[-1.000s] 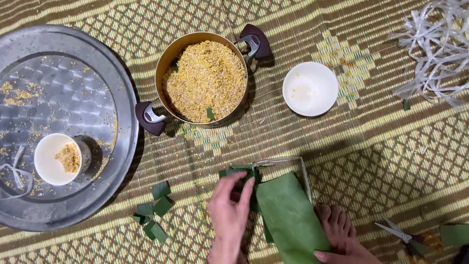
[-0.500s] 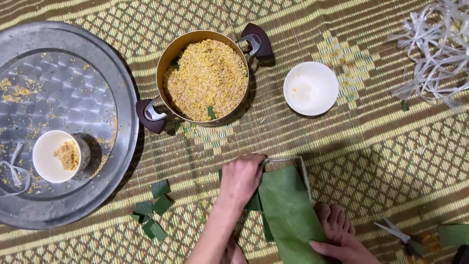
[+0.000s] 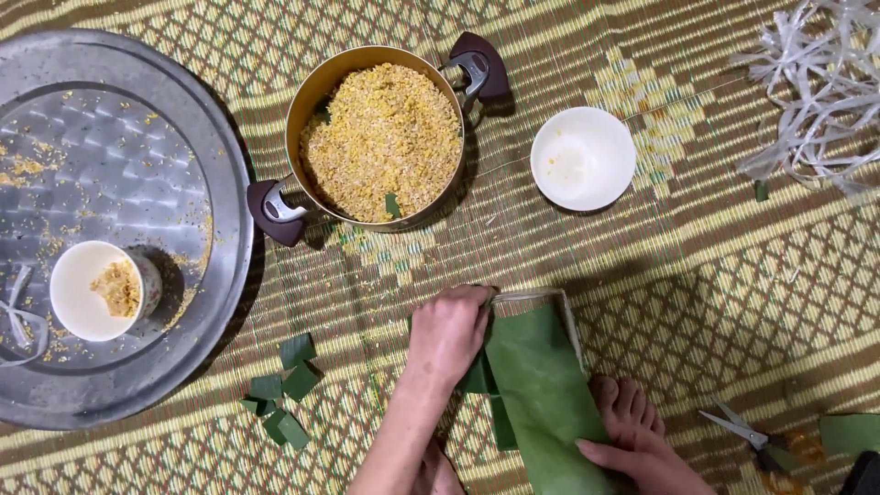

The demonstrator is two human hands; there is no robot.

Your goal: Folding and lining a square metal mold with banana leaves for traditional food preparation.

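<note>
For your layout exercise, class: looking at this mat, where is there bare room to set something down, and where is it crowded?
Free patches: the mat between the white bowl and the scissors, and the strip between the pot and the left hand. The round metal tray has bare room in its upper half. Crowded: around the green leaf, both hands, the foot and the leaf scraps.

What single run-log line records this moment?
left hand: presses green leaf | right hand: holds leaf's near end | pot of yellow grains: beyond
</note>
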